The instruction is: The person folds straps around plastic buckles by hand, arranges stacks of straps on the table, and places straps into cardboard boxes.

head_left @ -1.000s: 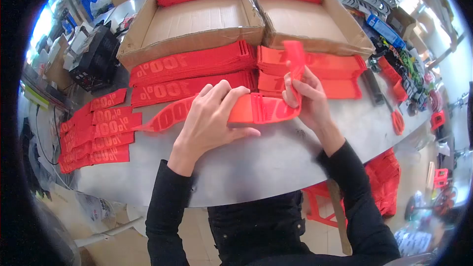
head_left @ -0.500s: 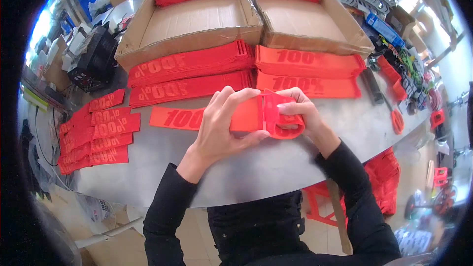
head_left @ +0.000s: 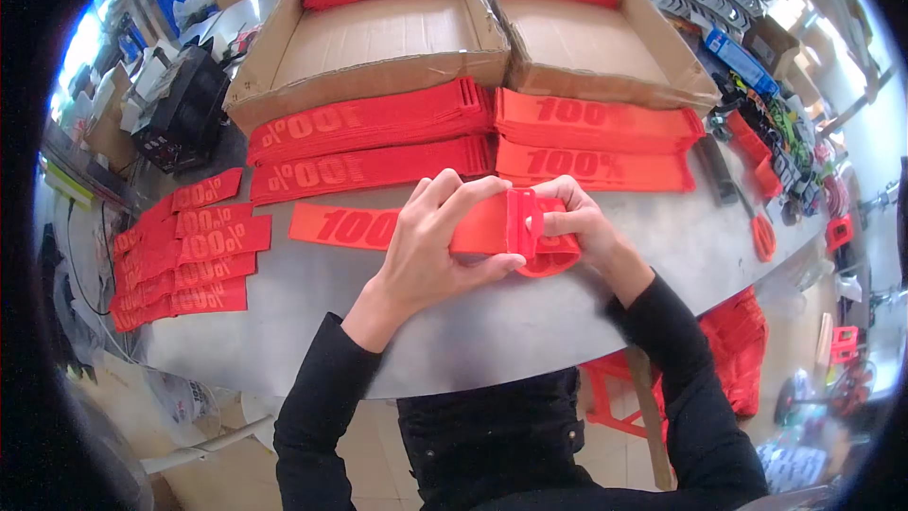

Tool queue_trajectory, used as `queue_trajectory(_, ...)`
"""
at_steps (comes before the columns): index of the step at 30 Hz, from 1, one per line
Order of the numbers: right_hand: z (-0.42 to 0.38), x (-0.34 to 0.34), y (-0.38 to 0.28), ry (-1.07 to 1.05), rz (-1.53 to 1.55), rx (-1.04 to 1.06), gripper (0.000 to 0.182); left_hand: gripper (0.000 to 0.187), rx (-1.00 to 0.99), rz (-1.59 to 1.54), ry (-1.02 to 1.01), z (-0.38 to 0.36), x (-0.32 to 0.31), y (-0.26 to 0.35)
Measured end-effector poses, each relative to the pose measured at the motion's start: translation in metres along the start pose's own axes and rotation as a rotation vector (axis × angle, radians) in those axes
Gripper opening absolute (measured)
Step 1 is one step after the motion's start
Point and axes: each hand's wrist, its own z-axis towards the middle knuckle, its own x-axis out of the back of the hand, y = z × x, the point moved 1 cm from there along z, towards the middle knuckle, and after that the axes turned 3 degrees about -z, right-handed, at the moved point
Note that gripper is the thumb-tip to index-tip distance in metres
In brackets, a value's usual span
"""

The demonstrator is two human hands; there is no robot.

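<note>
While left hand [head_left: 430, 246] pins red strip [head_left: 397, 227] flat near bench [head_left: 473, 322] front edge, right hand [head_left: 577, 227] pinches its folded end (both closed on it).

A long red strip [head_left: 378, 227] printed "100" lies on the table, right end folded over

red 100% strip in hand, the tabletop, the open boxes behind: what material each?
Red strip: looks like thin flexible plastic or coated card, matte; its end curls into a loop by the right hand without creasing. Left hand pins it flat. Table: probably sheet metal, dull grey with soft glare. Boxes: brown corrugated cardboard, raw torn edges.
</note>
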Motion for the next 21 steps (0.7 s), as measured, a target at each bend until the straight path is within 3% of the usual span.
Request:
queue_trajectory(4, 0.003, -0.015, -0.002, 0.110, -0.002, -0.048, 0.027, 0.069, 0.014, 0.056, 0.049, 0.001, 0.000, 0.000)
queue_trajectory(8, 0.006, -0.029, 0.000, 0.289, -0.100, 0.114, 0.014, 0.064, -0.031, 0.094, 0.069, 0.001, 0.001, 0.001)
queue_trajectory(11, -0.007, -0.036, -0.008, 0.260, -1.101, 0.435, 0.012, 0.060, -0.068, 0.151, 0.092, 0.000, -0.003, 0.000)
queue_trajectory(15, 0.002, -0.044, -0.007, 0.217, -1.395, 0.444, 0.016, 0.060, -0.131, 0.250, 0.062, -0.001, -0.005, 0.000)
queue_trajectory(19, 0.007, -0.032, -0.020, 0.298, -1.222, 0.576, 0.015, 0.060, -0.129, 0.322, 0.097, 0.004, 0.008, 0.002)
queue_trajectory(21, 0.006, -0.019, -0.033, 0.435, -1.056, 0.619, 0.019, 0.059, -0.118, 0.340, 0.128, 0.008, 0.017, -0.001)
